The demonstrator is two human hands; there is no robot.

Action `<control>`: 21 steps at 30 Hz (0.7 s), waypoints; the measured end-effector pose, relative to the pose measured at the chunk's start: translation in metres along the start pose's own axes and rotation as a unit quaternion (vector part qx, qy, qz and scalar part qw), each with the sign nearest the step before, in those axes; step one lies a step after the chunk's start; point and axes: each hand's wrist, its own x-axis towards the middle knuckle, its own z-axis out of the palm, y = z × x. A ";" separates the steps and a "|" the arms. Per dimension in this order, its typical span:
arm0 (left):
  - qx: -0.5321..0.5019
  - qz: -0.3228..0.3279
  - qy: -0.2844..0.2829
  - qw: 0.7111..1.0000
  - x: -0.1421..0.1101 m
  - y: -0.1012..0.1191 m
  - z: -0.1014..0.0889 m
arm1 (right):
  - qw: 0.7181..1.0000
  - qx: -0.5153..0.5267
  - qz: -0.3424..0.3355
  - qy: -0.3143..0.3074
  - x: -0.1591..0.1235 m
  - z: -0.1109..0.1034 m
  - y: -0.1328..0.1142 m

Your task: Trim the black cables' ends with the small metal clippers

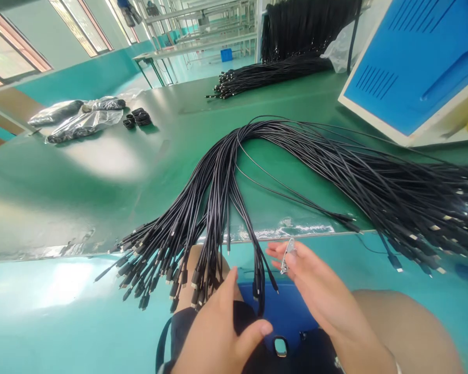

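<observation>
A big bundle of black cables [253,136] arches over the green table, its left ends with metal-tipped connectors hanging past the near edge. My left hand [218,330] is close below those hanging ends, thumb spread away from the fingers, with nothing seen in it. Whether its fingertips touch any cable I cannot tell. Right of the hanging cables, my right hand [315,280] pinches a small silvery metal piece [287,254] between thumb and fingers; its exact kind is unclear. The other cable ends fan out at the table's right side.
A blue and white machine [409,67] stands at the right. Another cable bundle [269,78] lies at the table's back. Plastic-bagged dark items [81,117] and small black coils [138,118] are at the left. A blue stool or box [281,306] shows below between the legs.
</observation>
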 end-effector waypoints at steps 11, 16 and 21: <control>-0.480 -0.046 0.001 0.876 0.050 0.044 0.030 | 0.991 -0.035 0.016 0.126 -0.010 -0.025 -0.005; -0.322 -0.037 0.034 0.945 0.048 0.045 0.011 | 0.998 -0.015 0.023 0.060 -0.007 -0.024 -0.002; -0.050 0.002 0.127 0.991 0.058 0.045 -0.002 | 0.999 -0.011 0.033 0.013 0.000 -0.016 0.003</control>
